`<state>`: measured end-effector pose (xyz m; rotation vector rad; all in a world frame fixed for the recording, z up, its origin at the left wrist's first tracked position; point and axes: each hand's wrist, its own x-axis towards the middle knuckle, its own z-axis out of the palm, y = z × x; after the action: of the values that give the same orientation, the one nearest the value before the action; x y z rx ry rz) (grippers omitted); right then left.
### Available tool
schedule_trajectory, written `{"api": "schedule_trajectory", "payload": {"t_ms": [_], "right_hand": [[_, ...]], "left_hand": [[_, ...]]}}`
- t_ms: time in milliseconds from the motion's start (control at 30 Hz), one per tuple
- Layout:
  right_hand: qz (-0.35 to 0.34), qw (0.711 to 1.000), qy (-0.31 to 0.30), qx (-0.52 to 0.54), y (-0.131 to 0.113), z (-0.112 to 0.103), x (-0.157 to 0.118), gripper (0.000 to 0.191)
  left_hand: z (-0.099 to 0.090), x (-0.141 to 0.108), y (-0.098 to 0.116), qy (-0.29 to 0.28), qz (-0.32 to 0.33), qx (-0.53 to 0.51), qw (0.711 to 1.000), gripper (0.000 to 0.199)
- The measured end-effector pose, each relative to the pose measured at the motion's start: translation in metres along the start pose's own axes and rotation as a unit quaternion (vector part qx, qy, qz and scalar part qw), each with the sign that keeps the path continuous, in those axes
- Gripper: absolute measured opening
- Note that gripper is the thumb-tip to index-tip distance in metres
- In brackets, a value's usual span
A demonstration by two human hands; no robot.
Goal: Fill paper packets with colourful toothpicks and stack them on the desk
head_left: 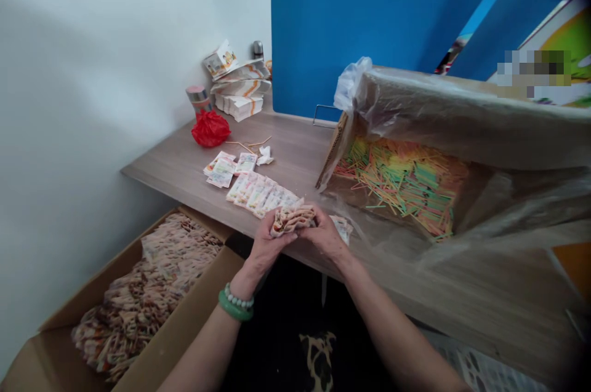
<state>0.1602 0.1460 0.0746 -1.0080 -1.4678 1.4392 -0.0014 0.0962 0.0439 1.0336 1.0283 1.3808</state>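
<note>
Left hand: your left hand (264, 245) grips one side of a bundle of packets (293, 220).
Right hand: your right hand (327, 234) grasps the bundle's other side.
Bundle: between your hands, at the table (295, 155) edge before you.
Row: packets (263, 194) lie just beyond it.
Straws: coloured straws (410, 180) fill part of a plastic-lined box (331, 149) on your right.

The left wrist (244, 281) bears a bracelet (240, 300) of round, pale green beads and, nearer the elbow, a thicker, smooth green bangle (235, 310). The clothes (272, 343) are black, with a dark-blotched tan patch (318, 358). Both forearms (392, 321) are bare.
</note>
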Motion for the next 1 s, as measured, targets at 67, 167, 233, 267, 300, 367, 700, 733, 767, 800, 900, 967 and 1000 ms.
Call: {"api": "schedule_trajectory", "payload": {"t_ms": [67, 167, 233, 267, 300, 367, 700, 733, 767, 800, 900, 967, 1000], "right_hand": [[-0.016, 0.999, -0.004, -0.029, 0.000, -0.008, -0.005, 0.047], [0.029, 0.999, -0.020, -0.029, 0.011, -0.015, -0.009, 0.050], [0.050, 0.998, -0.017, -0.023, 0.020, -0.018, -0.010, 0.047], [0.053, 0.998, -0.014, -0.022, 0.024, -0.018, -0.010, 0.049], [0.055, 0.998, -0.013, -0.019, 0.027, -0.019, -0.010, 0.053], [0.060, 0.998, -0.022, -0.003, 0.031, -0.020, -0.008, 0.069], [0.072, 0.992, -0.105, 0.012, 0.019, -0.017, -0.003, 0.066], [0.082, 0.990, -0.109, 0.021, 0.017, -0.016, -0.004, 0.064], [0.093, 0.989, -0.109, 0.029, 0.015, -0.015, -0.004, 0.062], [0.104, 0.989, -0.102, 0.034, 0.013, -0.014, -0.005, 0.061], [0.117, 0.989, -0.081, 0.030, 0.011, -0.012, -0.005, 0.066], [0.123, 0.989, -0.074, 0.019, 0.010, -0.012, -0.005, 0.065], [0.122, 0.990, -0.066, 0.009, 0.010, -0.011, -0.005, 0.062]], "left_hand": [[0.006, -0.001, -0.003, -0.024, 0.013, 0.029, 0.999, 0.071], [0.005, 0.002, -0.010, -0.036, 0.066, 0.164, 0.984, 0.071], [0.000, 0.005, -0.011, -0.043, 0.102, 0.259, 0.959, 0.073], [-0.002, 0.007, -0.010, -0.047, 0.107, 0.297, 0.948, 0.074], [-0.005, 0.007, -0.007, -0.051, 0.102, 0.325, 0.939, 0.075], [-0.010, 0.008, -0.001, -0.070, 0.078, 0.348, 0.931, 0.074], [-0.021, 0.009, 0.009, -0.132, -0.065, 0.048, 0.988, 0.068], [-0.021, 0.009, 0.007, -0.105, -0.073, 0.036, 0.991, 0.066], [-0.020, 0.009, 0.005, -0.075, -0.072, 0.030, 0.994, 0.063], [-0.020, 0.008, 0.003, -0.047, -0.066, 0.030, 0.996, 0.059], [-0.020, 0.002, -0.001, -0.004, -0.035, 0.031, 0.999, 0.044], [-0.017, -0.005, 0.001, -0.013, -0.037, 0.015, 0.999, 0.037], [-0.014, -0.008, 0.003, -0.021, -0.041, -0.001, 0.999, 0.038]]}}
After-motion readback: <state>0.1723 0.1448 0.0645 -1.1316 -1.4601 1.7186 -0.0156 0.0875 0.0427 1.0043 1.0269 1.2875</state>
